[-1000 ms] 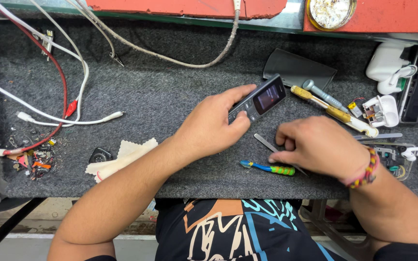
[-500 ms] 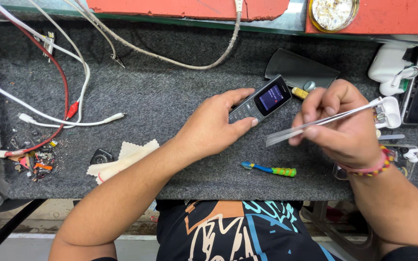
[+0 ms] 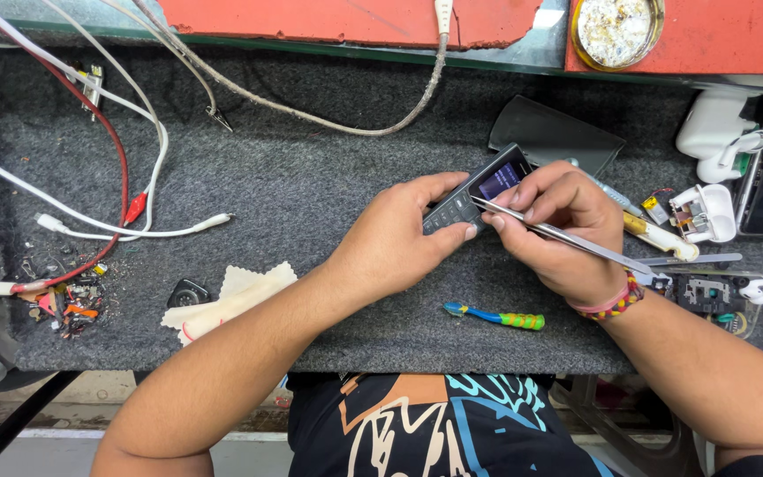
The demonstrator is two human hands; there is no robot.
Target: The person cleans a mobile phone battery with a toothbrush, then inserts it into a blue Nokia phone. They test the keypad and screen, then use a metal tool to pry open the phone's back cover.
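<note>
- Since half a second ago the right hand (image 3: 567,231) has swung its tweezers (image 3: 567,237) down and leftward, from clear of the phone to right against it; the left hand (image 3: 399,237) has hardly shifted.
- The left hand grips the small dark keypad phone (image 3: 477,190) by its lower end, thumb under, fingers over the keys.
- The right hand pinches the tweezers, their tip touching the phone's near edge, just beside the left thumb.
- The phone's long axis runs from lower left to upper right, lit screen away from the person; the tweezers cross it, slanting toward the lower right.
- Both hands meet at the phone, above the grey felt desk (image 3: 311,177).
- A blue-green toothbrush (image 3: 494,315) lies nearer the person, a yellowish cloth (image 3: 231,296) well apart to the left.
</note>
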